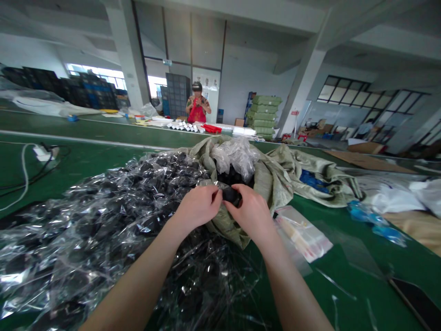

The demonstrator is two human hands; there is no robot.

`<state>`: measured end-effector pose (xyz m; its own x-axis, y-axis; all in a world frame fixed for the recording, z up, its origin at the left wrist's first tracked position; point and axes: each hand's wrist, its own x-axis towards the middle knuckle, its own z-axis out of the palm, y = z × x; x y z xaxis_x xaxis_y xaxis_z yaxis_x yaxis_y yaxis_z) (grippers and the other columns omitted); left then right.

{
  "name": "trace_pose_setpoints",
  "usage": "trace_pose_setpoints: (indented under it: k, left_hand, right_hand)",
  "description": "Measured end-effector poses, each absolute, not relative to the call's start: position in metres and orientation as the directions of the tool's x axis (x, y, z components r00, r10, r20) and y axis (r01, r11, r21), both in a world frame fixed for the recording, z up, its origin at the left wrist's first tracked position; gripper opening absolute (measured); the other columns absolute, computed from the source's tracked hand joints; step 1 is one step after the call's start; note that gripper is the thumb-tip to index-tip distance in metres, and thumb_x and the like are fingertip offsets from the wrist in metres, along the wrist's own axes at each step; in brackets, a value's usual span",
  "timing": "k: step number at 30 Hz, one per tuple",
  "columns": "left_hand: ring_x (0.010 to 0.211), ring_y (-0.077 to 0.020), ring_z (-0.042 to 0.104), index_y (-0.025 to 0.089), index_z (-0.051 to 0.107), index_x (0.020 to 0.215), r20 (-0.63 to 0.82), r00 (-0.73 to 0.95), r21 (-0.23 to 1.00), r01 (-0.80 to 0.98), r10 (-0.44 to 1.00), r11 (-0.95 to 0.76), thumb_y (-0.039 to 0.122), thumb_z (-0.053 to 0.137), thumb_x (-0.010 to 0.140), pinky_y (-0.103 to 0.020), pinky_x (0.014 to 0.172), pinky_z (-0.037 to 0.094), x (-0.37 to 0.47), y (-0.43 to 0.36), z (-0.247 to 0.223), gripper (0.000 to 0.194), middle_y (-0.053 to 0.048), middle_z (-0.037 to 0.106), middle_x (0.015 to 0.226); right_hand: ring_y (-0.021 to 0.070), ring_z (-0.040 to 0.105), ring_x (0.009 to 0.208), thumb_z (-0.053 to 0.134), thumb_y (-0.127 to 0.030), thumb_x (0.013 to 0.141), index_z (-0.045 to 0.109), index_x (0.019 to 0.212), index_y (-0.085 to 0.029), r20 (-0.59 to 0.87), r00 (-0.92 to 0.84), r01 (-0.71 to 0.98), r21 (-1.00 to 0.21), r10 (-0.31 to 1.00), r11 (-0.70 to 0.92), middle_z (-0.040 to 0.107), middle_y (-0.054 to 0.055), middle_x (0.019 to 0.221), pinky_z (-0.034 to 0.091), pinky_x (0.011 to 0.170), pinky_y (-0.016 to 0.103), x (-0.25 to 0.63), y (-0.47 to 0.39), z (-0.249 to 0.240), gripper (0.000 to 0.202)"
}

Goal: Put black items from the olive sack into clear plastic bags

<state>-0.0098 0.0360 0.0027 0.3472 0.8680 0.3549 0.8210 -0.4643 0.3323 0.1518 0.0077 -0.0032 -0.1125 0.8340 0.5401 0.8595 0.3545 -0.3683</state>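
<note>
My right hand [253,211] grips a small black rounded piece [231,196] between thumb and fingers, in front of an open woven sack. My left hand [200,204] is closed in a pinch at the piece's left side, on what looks like a clear plastic bag [207,183]; its fingertips are partly hidden. Behind the hands, the greenish woven sack [267,179] gapes open, with more black pieces [234,177] and crumpled clear plastic [236,156] in its mouth. A large heap of black pieces in clear bags [120,207] spreads to the left, beside and beneath my left forearm.
On the green table [347,225] to the right lie a packet of plastic bags [305,233], blue plastic film [379,223] and a dark phone-like slab [416,301]. A white power strip [44,153] with cables sits left. A person [197,105] works across the table.
</note>
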Motion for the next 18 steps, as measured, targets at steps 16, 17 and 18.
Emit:
trace_pose_setpoints:
  k: [16, 17, 18]
  left_hand:
    - [0.061, -0.0152, 0.056, 0.018, 0.058, 0.069, 0.433, 0.371, 0.484, 0.673, 0.821, -0.559, 0.029, 0.036, 0.094, -0.026, 0.059, 0.036, -0.0111, 0.0351, 0.0062, 0.036, -0.003, 0.063, 0.067]
    - [0.061, -0.0149, 0.056, 0.018, 0.058, 0.068, 0.442, 0.379, 0.487, 0.659, 0.813, -0.573, 0.029, 0.037, 0.094, -0.026, 0.059, 0.035, -0.0110, 0.0349, 0.0062, 0.035, -0.002, 0.063, 0.067]
    - [0.061, -0.0146, 0.055, 0.018, 0.058, 0.068, 0.450, 0.386, 0.490, 0.648, 0.805, -0.584, 0.028, 0.038, 0.094, -0.026, 0.059, 0.035, -0.0107, 0.0346, 0.0061, 0.034, -0.002, 0.063, 0.067]
  right_hand:
    - [0.0258, 0.060, 0.111, 0.072, -0.016, 0.076, 0.063, 0.113, -0.022, 0.619, -0.180, 0.753, -0.414, 0.765, 0.512, 0.061, 0.010, 0.118, 0.048, 0.099, 0.044, 0.1563, 0.0111, -0.0064, 0.038]
    - [0.0236, 0.063, 0.104, 0.071, -0.015, 0.077, 0.063, 0.114, -0.023, 0.599, -0.188, 0.731, -0.444, 0.778, 0.518, 0.065, 0.008, 0.111, 0.051, 0.095, 0.041, 0.1570, 0.0110, -0.0059, 0.039]
    - [0.0220, 0.064, 0.098, 0.070, -0.015, 0.078, 0.062, 0.115, -0.024, 0.586, -0.186, 0.714, -0.471, 0.789, 0.518, 0.066, 0.006, 0.107, 0.053, 0.091, 0.039, 0.1576, 0.0110, -0.0054, 0.039]
